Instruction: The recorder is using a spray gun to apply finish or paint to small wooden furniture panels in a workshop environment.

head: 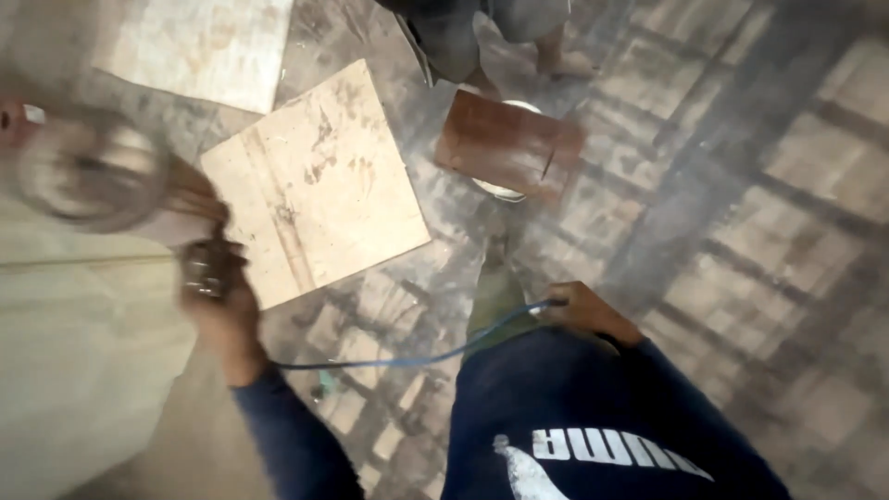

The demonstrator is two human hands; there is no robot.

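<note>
Dusty flooring [741,231] with a grid of pale squares and dark strips is stretching out under you, and two pale plywood sheets are lying on it, one square sheet [310,181] just ahead of your left hand and a second sheet [199,46] farther off at the top edge. Your left hand [218,292] is closing around the dark grip of a power tool [88,176] whose round front end is blurring with motion, so you are holding it up beside the nearer sheet, over a pale board [65,352] at your left. Your right hand [583,310] is resting near your hip with the fingers curling over a thin blue cord [417,356] that is running across to your left wrist; how tightly it is pinching, I cannot tell. You appear to be carrying the tool into position while managing its cord, and the next move would call for keeping the cord slack and away from the spinning end. A reddish-brown board [509,143] is lying over a white round container beyond your feet, and another person's legs [491,37] are standing just behind it.
</note>
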